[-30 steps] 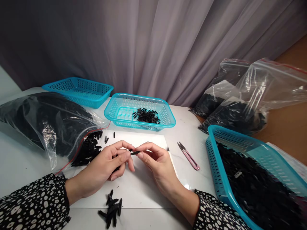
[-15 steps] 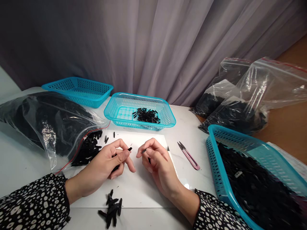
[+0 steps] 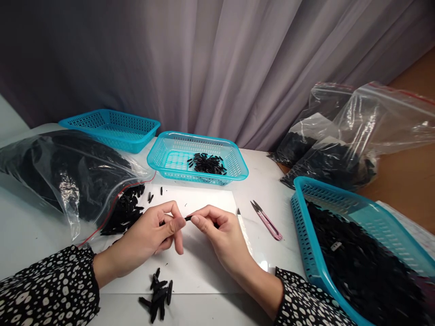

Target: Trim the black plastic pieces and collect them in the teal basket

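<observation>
Over the white sheet (image 3: 200, 276), my left hand (image 3: 158, 228) pinches a small slim black piece (image 3: 188, 218) between thumb and index finger. At the piece's other end are the closed thumb and index finger of my right hand (image 3: 219, 224). A further bit of black shows by the curled fingers of each hand, mostly hidden. Below my left hand, a small heap of black pieces (image 3: 158, 294) lies across the sheet's front edge. More black pieces (image 3: 127, 210) spill from the mouth of a zip bag (image 3: 68, 167) beside my left hand.
Pink thread snips (image 3: 267, 221) lie right of the sheet, near a dark pointed tip (image 3: 239, 211). A blue basket (image 3: 198, 175) behind holds black pieces; another blue basket (image 3: 136, 144) stands back left. A fuller basket (image 3: 302, 226) and filled plastic bags (image 3: 333, 158) are at right.
My right hand has moved left and its fingertips now meet the black piece in my left hand. The fingers of my right hand have closed together more.
</observation>
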Demonstrator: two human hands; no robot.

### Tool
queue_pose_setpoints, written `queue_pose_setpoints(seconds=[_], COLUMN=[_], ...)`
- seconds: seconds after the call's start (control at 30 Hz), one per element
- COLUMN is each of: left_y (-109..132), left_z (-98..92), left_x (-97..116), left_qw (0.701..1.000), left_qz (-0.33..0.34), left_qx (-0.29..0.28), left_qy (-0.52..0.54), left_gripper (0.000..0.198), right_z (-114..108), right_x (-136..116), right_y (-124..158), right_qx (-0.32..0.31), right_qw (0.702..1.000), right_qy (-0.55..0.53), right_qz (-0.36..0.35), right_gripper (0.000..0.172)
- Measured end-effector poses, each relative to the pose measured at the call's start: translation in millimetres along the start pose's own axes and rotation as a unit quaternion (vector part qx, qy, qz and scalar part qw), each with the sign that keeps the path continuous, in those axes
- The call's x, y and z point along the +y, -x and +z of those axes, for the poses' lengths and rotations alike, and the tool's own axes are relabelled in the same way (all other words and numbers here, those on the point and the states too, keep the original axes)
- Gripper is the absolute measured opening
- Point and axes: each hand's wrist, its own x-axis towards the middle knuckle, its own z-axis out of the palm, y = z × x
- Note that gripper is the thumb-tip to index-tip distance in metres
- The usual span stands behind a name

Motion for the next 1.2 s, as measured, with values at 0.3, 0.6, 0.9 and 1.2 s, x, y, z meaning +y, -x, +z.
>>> queue_pose_setpoints(seconds=[0.3,0.6,0.9,1.2], left_y=[3,4,1,3], left_z=[-2.7,-0.5,0.2,-0.8], left_x=[14,9,6,9], left_qw=[0.988,0.983,0.993,0.988], left_qz=[-0.065,-0.076,-0.062,-0.071], left_qx=[0.061,0.052,0.072,0.064], left_qy=[0.122,0.158,0.072,0.118], left_gripper=[0.027,0.020,0.034,0.016], right_z=[0,-2,-1,-2], right_x=[2,7,5,5], right_y=[-3,-6,-5,-6], right_qx=[0.034,0.023,0.013,0.017], right_qw=[0.995,0.989,0.983,0.978], right_qy=[-0.074,-0.134,-0.175,-0.198], right_qz=[0.053,0.051,0.058,0.071], right_gripper=[0.036,0.029,0.029,0.029])
